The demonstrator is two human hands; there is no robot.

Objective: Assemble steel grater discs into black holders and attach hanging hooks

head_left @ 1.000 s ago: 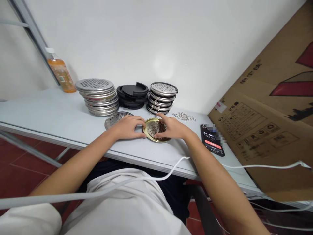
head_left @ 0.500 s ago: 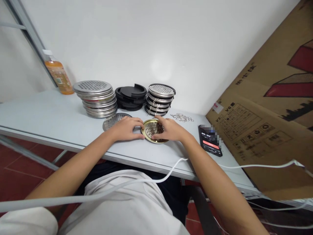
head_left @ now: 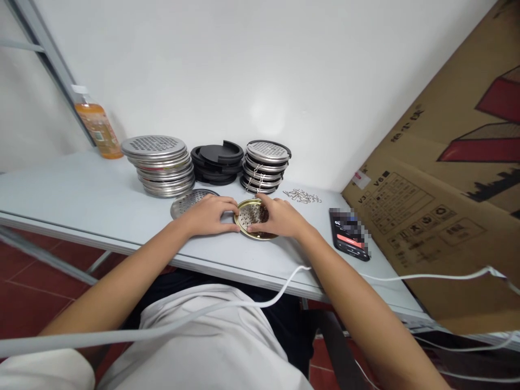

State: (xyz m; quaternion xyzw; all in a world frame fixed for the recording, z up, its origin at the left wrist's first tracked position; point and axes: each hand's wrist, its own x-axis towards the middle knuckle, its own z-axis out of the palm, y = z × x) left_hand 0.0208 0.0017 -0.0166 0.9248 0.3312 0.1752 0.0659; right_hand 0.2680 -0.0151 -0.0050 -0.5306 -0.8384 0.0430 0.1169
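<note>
One left hand (head_left: 209,214), one right hand (head_left: 282,216), fingers spread at a round gold-rimmed metal disc (head_left: 248,215), room on grey tabletop (head_left: 227,251) before it.

On the table (head_left: 93,189), the dish (head_left: 246,215) is set near the front edge, flanked by the left hand (head_left: 211,214) at its left rim and overlapped by the right hand (head_left: 282,216). To the left of the dish, a loose disc (head_left: 184,205) is partly covered by the left hand. Behind, three stacks are lined up before the wall (head_left: 195,65) — discs (head_left: 160,168) at left, rings (head_left: 217,161) between, a clipped stack (head_left: 266,165) at right. A bottle (head_left: 97,130) is placed farther left. Right of the clipped stack, clips (head_left: 303,196) are scattered; nearer the front, a phone (head_left: 347,233) is laid beside the box (head_left: 406,216).
</note>
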